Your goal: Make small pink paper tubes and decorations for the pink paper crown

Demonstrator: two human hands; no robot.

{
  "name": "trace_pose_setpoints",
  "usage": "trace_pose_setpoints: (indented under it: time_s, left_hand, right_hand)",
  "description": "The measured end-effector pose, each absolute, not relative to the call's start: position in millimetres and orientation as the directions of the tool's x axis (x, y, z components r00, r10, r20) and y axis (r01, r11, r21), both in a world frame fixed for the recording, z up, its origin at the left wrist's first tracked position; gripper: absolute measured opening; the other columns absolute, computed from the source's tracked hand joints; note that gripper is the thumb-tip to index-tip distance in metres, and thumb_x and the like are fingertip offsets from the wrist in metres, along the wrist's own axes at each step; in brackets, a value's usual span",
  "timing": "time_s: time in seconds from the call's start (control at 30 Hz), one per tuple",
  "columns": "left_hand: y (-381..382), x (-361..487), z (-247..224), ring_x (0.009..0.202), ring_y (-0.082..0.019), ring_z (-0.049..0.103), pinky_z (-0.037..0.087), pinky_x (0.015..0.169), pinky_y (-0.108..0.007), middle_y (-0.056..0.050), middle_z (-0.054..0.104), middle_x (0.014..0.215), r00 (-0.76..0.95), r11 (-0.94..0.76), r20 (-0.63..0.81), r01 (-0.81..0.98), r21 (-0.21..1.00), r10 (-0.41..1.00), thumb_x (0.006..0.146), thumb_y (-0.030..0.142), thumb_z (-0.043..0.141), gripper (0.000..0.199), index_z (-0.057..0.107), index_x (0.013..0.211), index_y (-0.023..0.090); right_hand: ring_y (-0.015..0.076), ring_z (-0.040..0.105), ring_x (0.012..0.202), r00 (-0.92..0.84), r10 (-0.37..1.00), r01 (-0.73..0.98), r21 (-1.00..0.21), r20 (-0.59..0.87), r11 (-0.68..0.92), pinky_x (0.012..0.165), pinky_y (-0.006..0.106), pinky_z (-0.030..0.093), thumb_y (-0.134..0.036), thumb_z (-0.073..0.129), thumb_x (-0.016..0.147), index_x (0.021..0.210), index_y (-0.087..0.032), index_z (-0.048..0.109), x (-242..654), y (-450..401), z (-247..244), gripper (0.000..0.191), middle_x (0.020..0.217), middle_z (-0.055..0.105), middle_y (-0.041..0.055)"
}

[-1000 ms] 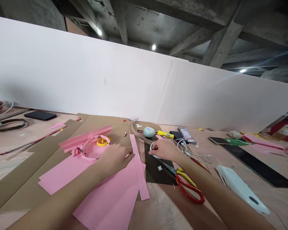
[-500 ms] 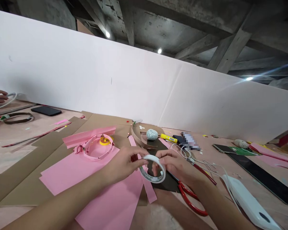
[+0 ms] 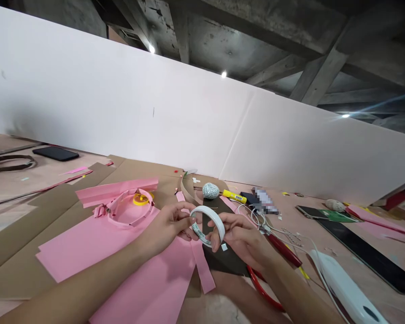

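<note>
Pinching from both sides, the left hand (image 3: 165, 226) and right hand (image 3: 241, 238) hold a white tape roll (image 3: 212, 215) tilted on edge in the air, just above a dark sheet (image 3: 227, 261) near the middle of the bench. From this feed, I read the step in hand as working the roll's edge, and I'd judge that the next move calls for a fingertip finding the free end. The fingers hide most of the rim, so I can't be sure whether any end is lifted. To the left lie a smooth pink paper sheet (image 3: 87, 252) and a narrow, folded pink paper ring (image 3: 115, 210) around a yellow tape roll (image 3: 141, 200), all on matte brown cardboard (image 3: 128, 171). Farther off sit a speckled ball (image 3: 210, 191) and a yellow glue stick (image 3: 234, 196), with red-handled scissors (image 3: 263, 291) at near right.
</note>
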State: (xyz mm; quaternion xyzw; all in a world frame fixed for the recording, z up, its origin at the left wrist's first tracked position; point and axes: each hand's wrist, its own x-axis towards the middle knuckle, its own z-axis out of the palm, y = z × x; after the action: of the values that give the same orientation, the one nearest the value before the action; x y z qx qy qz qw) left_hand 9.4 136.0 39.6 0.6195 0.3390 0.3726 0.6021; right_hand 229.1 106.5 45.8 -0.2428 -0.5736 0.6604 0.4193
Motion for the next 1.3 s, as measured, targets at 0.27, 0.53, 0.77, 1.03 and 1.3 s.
trace_pose_setpoints:
  time_s: [0.27, 0.53, 0.77, 1.03, 1.3]
  left_hand:
    - [129.1, 9.4, 37.6, 0.064, -0.014, 0.062, 0.046, 0.056, -0.023, -0.004, 0.074, 0.090, 0.399, -0.514, 0.370, 0.358, 0.780, 0.839, 0.087, 0.016, 0.057, 0.024, 0.073, 0.104, 0.020]
    - [127.4, 8.8, 30.5, 0.077, -0.014, 0.065, 0.048, 0.063, -0.021, -0.002, 0.075, 0.095, 0.402, -0.597, 0.469, 0.298, 0.745, 0.786, 0.086, 0.007, 0.057, 0.028, 0.074, 0.101, 0.022]
    - [125.8, 11.0, 36.4, 0.068, -0.015, 0.062, 0.045, 0.062, -0.025, -0.001, 0.073, 0.080, 0.285, -0.378, 0.302, 0.266, 0.887, 0.910, 0.085, 0.016, 0.060, 0.017, 0.075, 0.092, 0.021]
    - [133.7, 18.5, 32.4, 0.053, -0.016, 0.063, 0.052, 0.053, -0.029, -0.003, 0.066, 0.067, 0.306, -0.124, 0.080, 0.127, 0.984, 0.949, 0.078, 0.028, 0.058, 0.012, 0.056, 0.081, 0.017]
    - [124.9, 15.9, 39.3, 0.058, -0.012, 0.056, 0.044, 0.053, -0.023, -0.001, 0.067, 0.084, 0.260, -0.416, 0.340, 0.345, 0.842, 0.904, 0.087, 0.031, 0.061, 0.018, 0.067, 0.101, 0.022]
  right_hand:
    - [0.0161, 0.060, 0.067, -0.531, 0.843, -0.181, -0.983, 0.086, -0.015, 0.072, 0.030, 0.046, -0.012, 0.058, 0.078, 0.092, -0.014, 0.073, 222.5, 106.3, 32.4, 0.021, 0.073, 0.068, 0.0032]
    - [0.0158, 0.061, 0.066, -0.551, 0.824, -0.128, -0.989, 0.132, 0.072, 0.069, 0.028, 0.045, -0.019, 0.063, 0.084, 0.086, -0.012, 0.074, 220.8, 109.6, 16.3, 0.013, 0.070, 0.068, 0.0030]
    - [0.0176, 0.064, 0.068, -0.551, 0.821, -0.230, -0.973, 0.150, 0.023, 0.073, 0.031, 0.048, -0.010, 0.056, 0.074, 0.086, -0.013, 0.074, 214.6, 107.4, 20.6, 0.023, 0.073, 0.070, 0.0037]
    - [0.0185, 0.062, 0.068, -0.508, 0.823, -0.365, -0.929, 0.254, 0.062, 0.080, 0.034, 0.044, -0.009, 0.053, 0.065, 0.083, -0.014, 0.071, 211.7, 102.9, 36.3, 0.027, 0.070, 0.072, 0.0050]
    - [0.0179, 0.059, 0.062, -0.458, 0.875, -0.277, -0.961, 0.157, 0.027, 0.069, 0.032, 0.046, -0.014, 0.055, 0.075, 0.083, -0.013, 0.073, 213.8, 102.9, 35.9, 0.020, 0.065, 0.067, 0.0042]
